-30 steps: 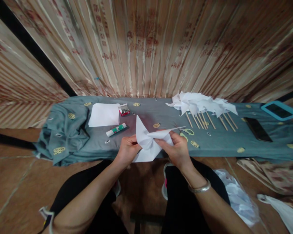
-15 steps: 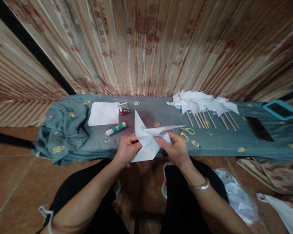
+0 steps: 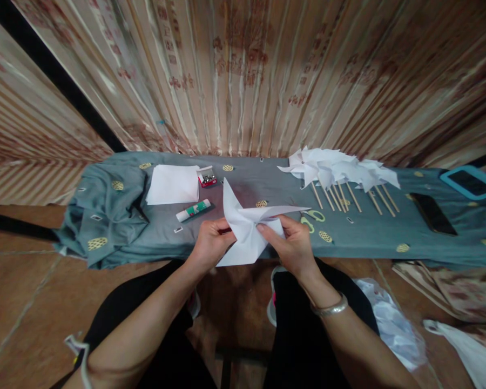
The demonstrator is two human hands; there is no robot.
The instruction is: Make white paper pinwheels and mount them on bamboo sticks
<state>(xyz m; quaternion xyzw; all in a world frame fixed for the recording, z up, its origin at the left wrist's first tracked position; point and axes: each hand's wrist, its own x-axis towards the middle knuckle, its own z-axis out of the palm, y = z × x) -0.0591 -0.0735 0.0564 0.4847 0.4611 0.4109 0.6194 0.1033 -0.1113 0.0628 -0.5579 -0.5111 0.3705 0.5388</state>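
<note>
A white paper pinwheel (image 3: 247, 237) is held between both hands above the front edge of the cloth-covered table (image 3: 372, 237). My left hand (image 3: 211, 242) pinches its left side. On its right, my right hand (image 3: 289, 240) grips the paper with the thumb pressed near the centre, where the points fold in. The fingers behind the paper are partly hidden. Green-handled scissors (image 3: 316, 215) lie just beyond my right hand. Past my left hand rest a glue stick (image 3: 193, 210) and a small red box (image 3: 207, 177) with shiny metal bits in it.
A stack of white paper (image 3: 172, 185) lies at the left, beside bunched cloth (image 3: 113, 200). Several finished pinwheels (image 3: 340, 168) on wooden sticks overlap at the back right. Farther right are a dark phone (image 3: 433, 213) and a blue-framed tablet (image 3: 472, 182). A plastic bag (image 3: 397, 324) sits on the floor.
The view has shifted very slightly. Both hands keep their hold on the pinwheel, and its folded points sit almost as before.
</note>
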